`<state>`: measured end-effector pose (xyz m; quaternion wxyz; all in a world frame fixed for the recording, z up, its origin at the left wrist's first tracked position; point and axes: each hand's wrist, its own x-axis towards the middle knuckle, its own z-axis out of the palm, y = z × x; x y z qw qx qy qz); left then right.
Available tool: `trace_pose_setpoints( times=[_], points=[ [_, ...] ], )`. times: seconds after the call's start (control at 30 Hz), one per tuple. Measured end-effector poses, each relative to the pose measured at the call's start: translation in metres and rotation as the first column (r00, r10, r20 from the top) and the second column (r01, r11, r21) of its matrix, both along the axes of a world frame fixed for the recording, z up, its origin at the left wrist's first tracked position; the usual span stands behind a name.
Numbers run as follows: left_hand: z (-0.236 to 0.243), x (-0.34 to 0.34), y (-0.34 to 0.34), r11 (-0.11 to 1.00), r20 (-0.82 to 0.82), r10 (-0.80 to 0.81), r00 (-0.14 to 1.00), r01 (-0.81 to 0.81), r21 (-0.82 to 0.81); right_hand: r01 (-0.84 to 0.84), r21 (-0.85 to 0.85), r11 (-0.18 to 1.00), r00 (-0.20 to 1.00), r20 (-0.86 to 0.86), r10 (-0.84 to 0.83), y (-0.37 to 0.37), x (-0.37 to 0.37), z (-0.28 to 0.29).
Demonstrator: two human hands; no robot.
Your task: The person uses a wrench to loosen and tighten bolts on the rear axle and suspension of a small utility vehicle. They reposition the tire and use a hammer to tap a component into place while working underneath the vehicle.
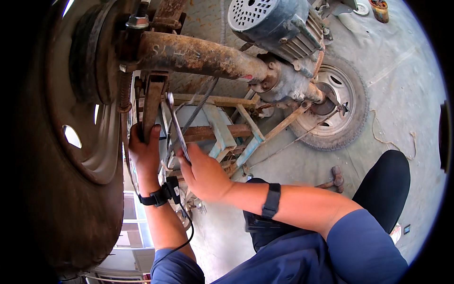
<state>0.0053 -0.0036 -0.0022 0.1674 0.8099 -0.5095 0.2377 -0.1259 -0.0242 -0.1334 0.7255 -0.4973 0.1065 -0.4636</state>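
Note:
My left hand [145,154] is closed around the lower end of a rusty metal bar [154,97] that hangs under the axle tube, beside the near wheel. Some of its fingers are hidden behind the bar. My right hand [206,174] grips a long shiny wrench [176,124] by its lower part. The wrench slants upward, its far end close to the bar; whether the two touch I cannot tell. Above both hands runs the thick, rusty axle tube [203,56]. A threaded rod with a spring [125,92] stands left of the bar.
A large wheel [90,156] rises close on my left. Beyond the axle sit a grey motor [279,28] and a second wheel [352,104]. A metal frame [222,130] with flaking blue paint lies under the axle. A hammer [337,179] rests on the floor near my knee.

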Motion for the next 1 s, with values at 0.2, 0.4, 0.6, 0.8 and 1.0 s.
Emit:
trace_pose_setpoints(
  times=[0.2,0.4,0.6,0.8,1.0],
  points=[
    [0.001,0.008,0.003,0.999,0.014,-0.033,0.999,0.033,0.007,-0.021,-0.117,0.993,1.000,0.015,0.023,0.012,-0.024,-0.052],
    [0.000,-0.001,-0.003,1.000,0.011,-0.023,1.000,0.024,-0.019,-0.579,0.014,0.815,0.815,-0.032,0.579,-0.088,-0.107,-0.011],
    [0.000,0.000,0.002,0.999,-0.023,-0.013,1.000,0.012,-0.035,-0.720,-0.013,0.694,0.691,-0.104,0.715,-0.128,-0.135,-0.006],
    [-0.001,0.003,0.001,0.999,-0.015,-0.028,0.999,0.027,-0.047,-0.722,0.045,0.690,0.674,-0.181,0.716,-0.151,-0.148,0.000],
    [-0.003,0.004,0.001,0.999,-0.033,-0.036,0.999,0.034,-0.038,-0.728,0.089,0.679,0.666,-0.143,0.732,-0.157,-0.149,0.014]
  ],
)
